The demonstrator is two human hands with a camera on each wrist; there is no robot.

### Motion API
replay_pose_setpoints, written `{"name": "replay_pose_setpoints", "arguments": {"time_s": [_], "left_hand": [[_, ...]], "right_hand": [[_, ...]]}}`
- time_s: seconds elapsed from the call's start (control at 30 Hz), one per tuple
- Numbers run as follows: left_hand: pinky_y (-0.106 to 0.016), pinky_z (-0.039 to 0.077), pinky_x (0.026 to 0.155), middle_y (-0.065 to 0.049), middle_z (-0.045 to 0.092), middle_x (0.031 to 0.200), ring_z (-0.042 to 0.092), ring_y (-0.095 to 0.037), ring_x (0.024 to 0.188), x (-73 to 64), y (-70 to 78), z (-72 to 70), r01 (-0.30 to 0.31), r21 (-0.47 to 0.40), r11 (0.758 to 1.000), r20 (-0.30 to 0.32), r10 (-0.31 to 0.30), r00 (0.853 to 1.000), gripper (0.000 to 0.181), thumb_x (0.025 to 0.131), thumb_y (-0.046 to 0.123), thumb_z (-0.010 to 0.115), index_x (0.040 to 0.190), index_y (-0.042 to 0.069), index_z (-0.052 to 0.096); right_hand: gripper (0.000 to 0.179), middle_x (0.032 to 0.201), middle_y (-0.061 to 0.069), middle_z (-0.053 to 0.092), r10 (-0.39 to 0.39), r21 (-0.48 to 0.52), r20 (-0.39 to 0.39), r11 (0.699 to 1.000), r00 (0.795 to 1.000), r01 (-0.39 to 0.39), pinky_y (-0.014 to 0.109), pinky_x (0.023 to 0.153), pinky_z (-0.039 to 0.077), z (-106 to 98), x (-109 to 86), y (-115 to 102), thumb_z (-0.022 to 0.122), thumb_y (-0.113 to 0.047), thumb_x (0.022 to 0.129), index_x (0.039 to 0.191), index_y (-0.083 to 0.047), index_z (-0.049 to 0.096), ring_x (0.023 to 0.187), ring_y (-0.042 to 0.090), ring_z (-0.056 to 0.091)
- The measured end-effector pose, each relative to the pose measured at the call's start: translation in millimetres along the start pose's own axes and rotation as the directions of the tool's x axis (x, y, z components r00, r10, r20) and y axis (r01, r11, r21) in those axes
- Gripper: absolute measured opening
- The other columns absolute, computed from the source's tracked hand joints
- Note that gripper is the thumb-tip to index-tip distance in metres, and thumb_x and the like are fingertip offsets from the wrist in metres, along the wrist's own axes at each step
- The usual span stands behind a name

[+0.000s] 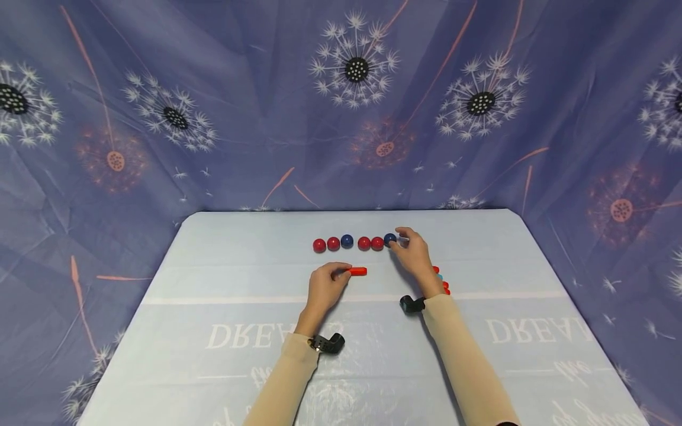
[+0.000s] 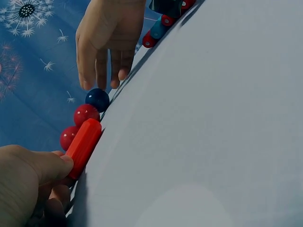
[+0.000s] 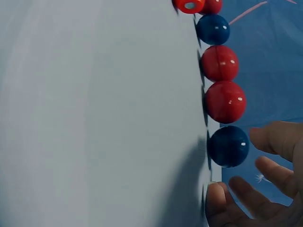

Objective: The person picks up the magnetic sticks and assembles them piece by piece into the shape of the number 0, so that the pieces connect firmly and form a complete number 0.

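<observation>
Pinching red stick (image 1: 359, 271) with left hand (image 1: 326, 290), nearside of six balls (image 1: 364, 243) apparently already lined up, with right hand (image 1: 414, 254) loosely spread beside end blue ball (image 3: 229, 146), seemingly ungripped, and red and teal pieces (image 2: 158, 30) apparently left unused.

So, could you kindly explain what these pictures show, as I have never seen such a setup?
There is no machine, only a person's two bare hands. The wide picture comes from a camera on the head, looking down; the other two come from black cameras worn on the wrists. On the pale tabletop, four red balls and two dark blue balls stand in a row, with small red and light-blue pieces partly hidden by the right arm. The left hand pinches a red stick. The right hand has its fingers beside the blue ball at the row's right end; contact is unclear.
</observation>
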State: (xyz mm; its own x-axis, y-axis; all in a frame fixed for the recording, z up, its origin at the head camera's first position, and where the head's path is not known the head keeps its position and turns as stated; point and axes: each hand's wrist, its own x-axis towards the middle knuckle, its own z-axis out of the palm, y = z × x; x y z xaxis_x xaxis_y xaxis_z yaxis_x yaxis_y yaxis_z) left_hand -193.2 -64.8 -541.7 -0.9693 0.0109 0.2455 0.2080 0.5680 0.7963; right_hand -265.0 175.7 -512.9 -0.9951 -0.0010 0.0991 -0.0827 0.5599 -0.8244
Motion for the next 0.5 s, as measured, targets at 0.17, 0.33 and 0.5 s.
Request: {"name": "replay_pose_setpoints", "arguments": {"time_s": [0.17,0.33,0.5], "left_hand": [[-0.023,0.041,0.058,-0.004,0.074,0.084,0.047,-0.007,0.06,2.8,-1.3,-0.2,0.012,-0.004,1.0,0.008,-0.012,1.0,0.015,0.092,0.014,0.077,0.107,0.013,0.081],[-0.023,0.04,0.054,-0.003,0.072,0.079,0.046,-0.006,0.056,5.0,-3.7,-2.3,0.02,-0.021,1.0,0.015,-0.02,1.0,0.016,0.091,0.014,0.078,0.106,0.014,0.082],[-0.022,0.04,0.054,-0.004,0.075,0.083,0.046,-0.007,0.056,6.6,-4.3,-3.6,0.033,-0.033,0.999,0.015,-0.033,0.999,0.016,0.091,0.015,0.078,0.106,0.014,0.082]], "right_hand": [[0.045,0.132,0.029,0.061,0.013,-0.036,-0.004,0.999,1.0,-0.013,0.05,0.098,0.053,4.6,1.4,3.8,0.068,-0.015,0.098,0.139,0.0,0.058,0.113,0.039,0.064],[0.043,0.131,0.027,0.063,0.019,-0.059,-0.012,0.998,1.0,-0.02,0.047,0.092,0.052,7.4,3.1,3.5,0.069,-0.016,0.098,0.137,-0.001,0.06,0.106,0.035,0.063],[0.038,0.126,0.024,0.067,0.041,-0.067,-0.034,0.997,0.999,-0.043,0.043,0.086,0.051,10.2,6.7,2.6,0.071,-0.018,0.098,0.13,-0.001,0.064,0.1,0.032,0.062]]}}
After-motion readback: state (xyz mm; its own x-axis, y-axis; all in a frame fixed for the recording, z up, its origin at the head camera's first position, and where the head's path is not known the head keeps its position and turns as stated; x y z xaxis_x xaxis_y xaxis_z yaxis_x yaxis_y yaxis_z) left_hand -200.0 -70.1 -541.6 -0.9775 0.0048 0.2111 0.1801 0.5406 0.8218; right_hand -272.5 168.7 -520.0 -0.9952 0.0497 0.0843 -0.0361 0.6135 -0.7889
